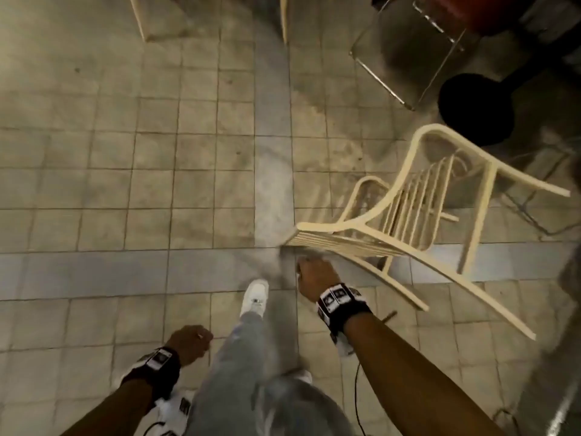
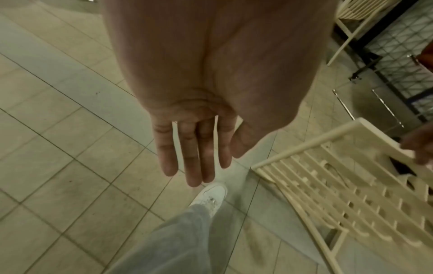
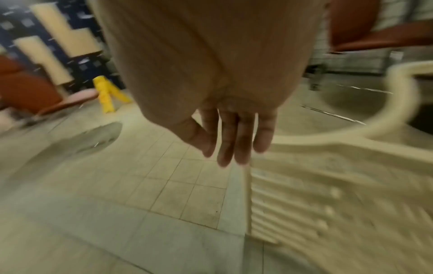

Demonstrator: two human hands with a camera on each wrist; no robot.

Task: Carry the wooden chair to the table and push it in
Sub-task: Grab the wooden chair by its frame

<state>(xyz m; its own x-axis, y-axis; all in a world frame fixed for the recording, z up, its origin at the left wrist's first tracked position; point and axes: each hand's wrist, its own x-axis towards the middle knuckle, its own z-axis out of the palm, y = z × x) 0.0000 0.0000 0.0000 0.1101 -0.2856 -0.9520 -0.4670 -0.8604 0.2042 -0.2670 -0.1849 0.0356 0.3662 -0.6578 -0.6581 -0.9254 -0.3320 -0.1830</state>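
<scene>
The pale wooden slatted chair [image 1: 393, 228] is tipped over at an angle on the right, its legs pointing right and towards me. My right hand [image 1: 314, 275] is just below the top edge of its backrest. In the right wrist view that hand [image 3: 234, 137] has straight fingers, with the blurred chair [image 3: 328, 185] beside them and nothing gripped. The left wrist view shows the right hand [image 2: 419, 146] against the chair's rail [image 2: 328, 185]. My left hand [image 1: 188, 341] hangs by my left thigh, fingers straight [image 2: 194, 148] and holding nothing.
Pale wooden legs [image 1: 138, 17] stand at the far edge of the tiled floor. A clear-framed chair [image 1: 408, 58], a black round base [image 1: 474, 108] and a red seat [image 1: 456, 11] crowd the upper right. A yellow floor sign [image 3: 110, 94] stands further off. My white shoe [image 1: 256, 297] steps forward.
</scene>
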